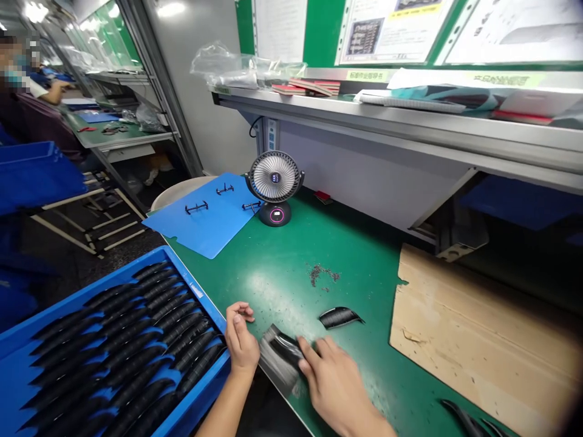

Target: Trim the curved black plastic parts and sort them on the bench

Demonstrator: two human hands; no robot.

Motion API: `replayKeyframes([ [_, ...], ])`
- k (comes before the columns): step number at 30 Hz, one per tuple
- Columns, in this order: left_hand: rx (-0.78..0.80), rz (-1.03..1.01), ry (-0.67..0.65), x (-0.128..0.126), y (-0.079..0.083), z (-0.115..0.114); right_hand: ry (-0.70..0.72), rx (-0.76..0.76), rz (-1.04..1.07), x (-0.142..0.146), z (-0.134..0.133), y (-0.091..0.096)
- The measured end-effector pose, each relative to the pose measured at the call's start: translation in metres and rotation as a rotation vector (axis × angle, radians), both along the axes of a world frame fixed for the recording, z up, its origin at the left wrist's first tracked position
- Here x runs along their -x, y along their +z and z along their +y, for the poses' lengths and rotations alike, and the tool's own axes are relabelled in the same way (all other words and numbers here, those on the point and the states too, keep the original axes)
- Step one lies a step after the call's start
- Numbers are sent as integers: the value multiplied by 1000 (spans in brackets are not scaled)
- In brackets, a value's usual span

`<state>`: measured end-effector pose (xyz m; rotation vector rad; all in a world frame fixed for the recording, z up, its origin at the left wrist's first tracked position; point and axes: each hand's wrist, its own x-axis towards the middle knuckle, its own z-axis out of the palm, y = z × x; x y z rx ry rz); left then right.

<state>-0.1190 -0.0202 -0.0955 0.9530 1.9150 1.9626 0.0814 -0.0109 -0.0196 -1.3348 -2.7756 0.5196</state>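
My right hand [334, 379] is closed on one end of a curved black plastic part [285, 347] at the table's near edge. A grey, blurred patch below that part is too smeared to identify. To its left, my left hand [241, 340] has its fingers curled in and the thumb against them; whatever it holds, if anything, is hidden. Just beyond my right hand a second curved black part [340, 317] lies on the green table [246, 267]. More black parts [464, 419] lie at the lower right.
A blue crate [194, 288] with rows of black parts stands at left. Small black scraps [322, 274] lie mid-table. Behind are a fan [275, 182] and a blue sheet [200, 233] bearing small black pieces. Cardboard [483, 340] lies right, below a shelf [387, 124]. A person sits far left.
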Motion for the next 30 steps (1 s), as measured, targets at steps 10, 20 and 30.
replayKeyframes([
  [10,20,20,-7,0,3,0,1,20,34,-9,-6,-5],
  [20,12,12,11,-2,4,0,-63,-60,45,13,-28,-13],
  [30,3,-16,25,-4,1,-1,-97,-178,11,28,-49,-23],
])
